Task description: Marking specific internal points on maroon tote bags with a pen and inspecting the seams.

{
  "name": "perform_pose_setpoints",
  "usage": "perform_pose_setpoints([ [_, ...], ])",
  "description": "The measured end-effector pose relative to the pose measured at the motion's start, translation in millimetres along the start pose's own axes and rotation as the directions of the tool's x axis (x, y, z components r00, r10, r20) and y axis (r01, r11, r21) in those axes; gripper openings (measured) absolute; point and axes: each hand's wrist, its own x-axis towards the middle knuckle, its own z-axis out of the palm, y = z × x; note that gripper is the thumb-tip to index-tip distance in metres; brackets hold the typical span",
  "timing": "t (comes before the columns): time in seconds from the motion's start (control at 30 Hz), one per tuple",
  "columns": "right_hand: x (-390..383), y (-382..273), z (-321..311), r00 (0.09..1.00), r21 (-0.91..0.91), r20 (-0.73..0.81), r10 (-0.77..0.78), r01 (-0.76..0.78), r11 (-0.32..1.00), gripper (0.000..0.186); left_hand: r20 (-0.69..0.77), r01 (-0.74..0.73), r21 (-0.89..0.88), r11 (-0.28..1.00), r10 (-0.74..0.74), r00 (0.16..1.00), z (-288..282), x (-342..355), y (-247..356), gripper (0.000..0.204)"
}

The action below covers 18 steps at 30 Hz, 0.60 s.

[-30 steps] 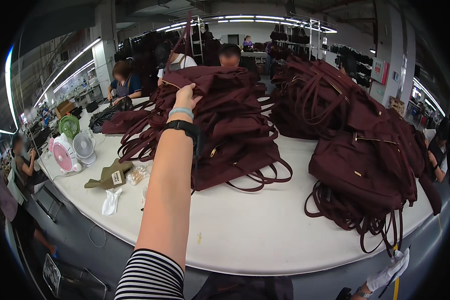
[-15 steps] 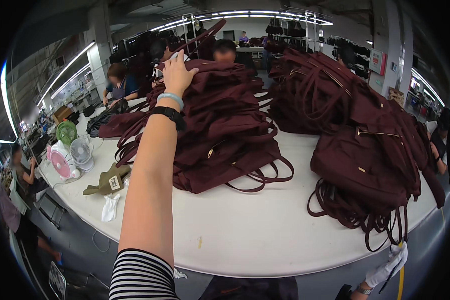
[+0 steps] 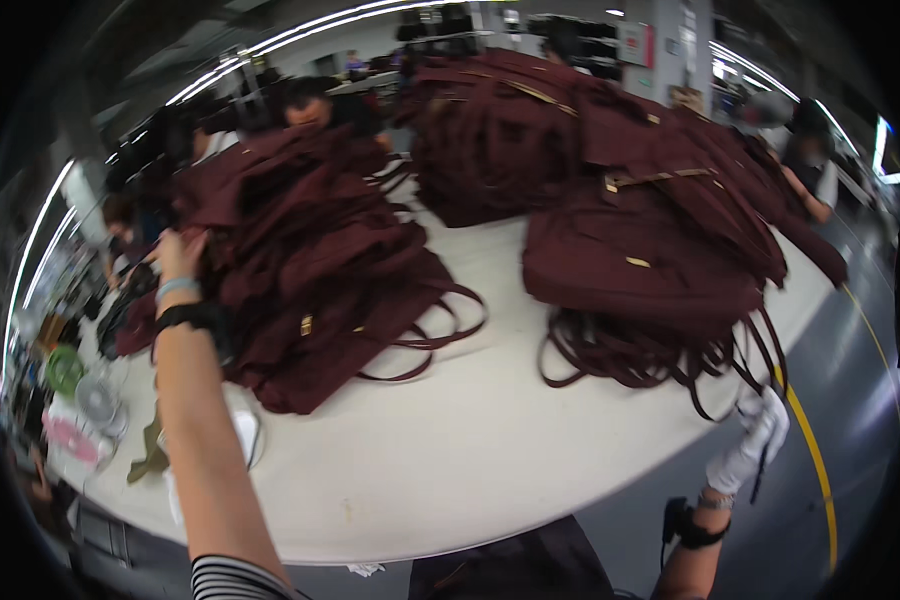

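My left hand [image 3: 178, 256], bare with a pale bangle and a black wrist strap, is at the left side of a tall heap of maroon bags [image 3: 315, 245]. Its thumb and fingers look spread against the fabric, though motion blurs them. My right hand [image 3: 755, 440], in a white glove, is low at the right, just beneath the hanging straps of a second pile of maroon bags [image 3: 635, 235]. A thin dark tool [image 3: 759, 474] sticks out of its closed fingers; its kind cannot be made out. Gold zips and small gold tags show on the bags.
The bags lie on a white table [image 3: 450, 430] with a curved-looking front edge. At the left stand a pink fan [image 3: 73, 438], a white fan [image 3: 98, 398] and a green fan [image 3: 65, 370], near an olive cloth piece [image 3: 150, 455]. Co-workers are behind the piles and at far right.
The view has swung right, so the piles sit further left. My left hand has come down from the heap's top to its side. My right hand has risen towards the hanging straps.
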Motion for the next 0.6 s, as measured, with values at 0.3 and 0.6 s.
perform_pose_setpoints([
  [0.3,-2.6,-5.6,-8.1,0.999,0.138,0.033,0.009,-0.013,0.990,0.019,0.234,0.210,-0.064,0.976,-0.190,0.954,22.3,2.9,11.5,0.049],
  [0.6,11.8,-0.1,-41.0,0.999,0.094,-0.044,0.010,-0.006,0.996,0.025,0.233,-0.600,0.368,0.711,0.554,0.799,107.9,-161.4,39.2,0.049],
])
